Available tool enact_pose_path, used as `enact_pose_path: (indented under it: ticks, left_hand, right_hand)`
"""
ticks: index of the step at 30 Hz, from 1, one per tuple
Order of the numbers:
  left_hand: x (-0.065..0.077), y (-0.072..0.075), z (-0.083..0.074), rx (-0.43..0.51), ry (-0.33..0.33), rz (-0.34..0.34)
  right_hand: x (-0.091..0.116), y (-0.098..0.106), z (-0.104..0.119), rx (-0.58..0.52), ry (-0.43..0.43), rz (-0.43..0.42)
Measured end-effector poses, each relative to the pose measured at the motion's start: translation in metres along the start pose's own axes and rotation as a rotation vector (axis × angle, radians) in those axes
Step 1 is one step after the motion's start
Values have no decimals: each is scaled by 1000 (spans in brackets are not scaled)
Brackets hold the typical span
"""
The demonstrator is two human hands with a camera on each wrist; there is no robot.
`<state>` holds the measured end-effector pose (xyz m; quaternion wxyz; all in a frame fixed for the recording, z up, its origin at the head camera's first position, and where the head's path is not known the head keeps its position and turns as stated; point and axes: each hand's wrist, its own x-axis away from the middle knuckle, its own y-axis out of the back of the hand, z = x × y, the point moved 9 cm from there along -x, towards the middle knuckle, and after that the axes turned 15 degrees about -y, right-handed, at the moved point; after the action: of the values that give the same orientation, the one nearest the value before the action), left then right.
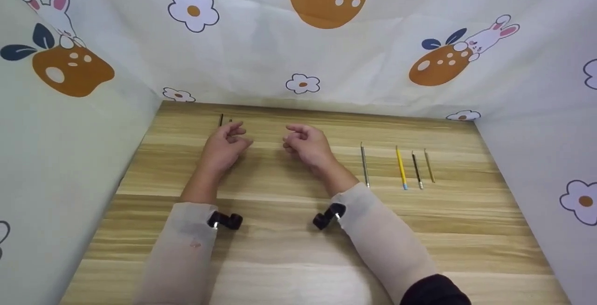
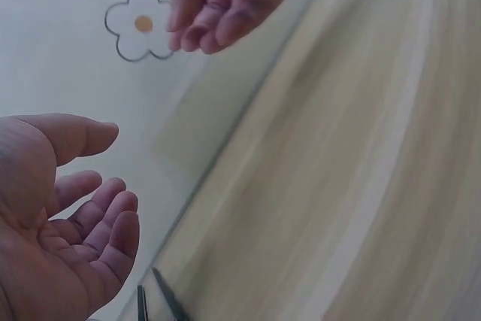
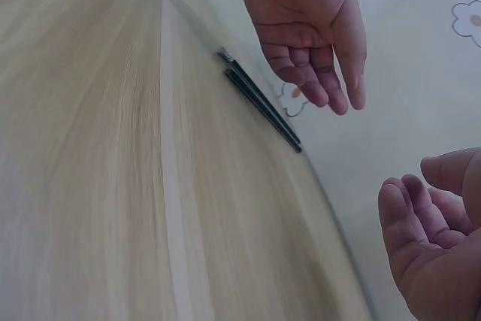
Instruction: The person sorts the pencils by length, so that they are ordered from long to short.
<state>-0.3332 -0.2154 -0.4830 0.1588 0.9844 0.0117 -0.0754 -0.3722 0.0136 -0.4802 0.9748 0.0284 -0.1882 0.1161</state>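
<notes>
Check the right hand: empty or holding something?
Right hand is empty: both wrist views show nothing between its thumb and loosely curled fingers.

A 3-sided booth (image 1: 536, 155): a wood-grain table (image 1: 280, 249) walled at left, right and back by pale cloth (image 1: 252, 44) printed with rabbits (image 1: 485, 41) and flowers (image 1: 193, 10), with 2 cameras (image 1: 226, 220) on sleeves (image 1: 184, 253). Whether home or lab, I cannot tell.

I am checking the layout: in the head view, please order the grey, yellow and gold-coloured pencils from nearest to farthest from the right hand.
1. Grey pencil: leftmost of these three.
2. Yellow pencil: between the other two.
3. Gold-coloured pencil: the rightmost.
</notes>
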Motion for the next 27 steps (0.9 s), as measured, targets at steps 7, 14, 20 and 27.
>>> enact_pose_path:
  ticks: [7, 14, 20, 27]
  left_hand:
    - [-1, -32, -22, 50, -27, 9]
    - [-3, -65, -35, 101, -46, 34]
    - [-4, -86, -43, 114, -68, 48]
    - [-4, -114, -54, 159, -87, 58]
  right_hand:
    - [13, 40, 2, -31, 14, -57]
    - [27, 69, 1, -51, 23, -73]
    - [33, 91, 4, -75, 37, -85]
    - [44, 128, 3, -32, 31, -123]
